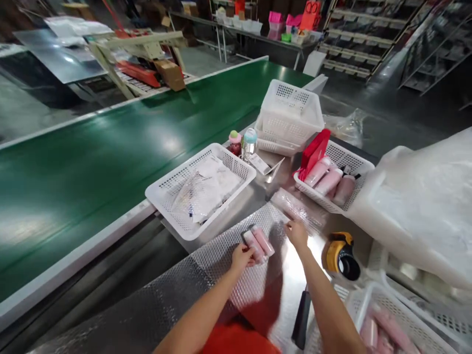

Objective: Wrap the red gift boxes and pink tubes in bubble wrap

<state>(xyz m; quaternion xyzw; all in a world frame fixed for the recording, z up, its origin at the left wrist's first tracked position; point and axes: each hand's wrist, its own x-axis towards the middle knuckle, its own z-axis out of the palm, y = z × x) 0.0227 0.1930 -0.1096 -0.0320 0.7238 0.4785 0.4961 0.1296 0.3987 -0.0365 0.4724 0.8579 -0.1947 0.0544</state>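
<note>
My left hand is closed around two pink tubes and holds them down on a long sheet of bubble wrap spread over the steel worktable. To the right, my right hand pinches the far end of the bubble wrap, which is lifted and curled there. The tubes lie side by side, pointing away from me.
A white basket of plastic-wrapped packets sits left of the tubes. A second basket holds pink bottles and a red box. Stacked empty baskets, two small bottles, a yellow tape dispenser, a green conveyor belt.
</note>
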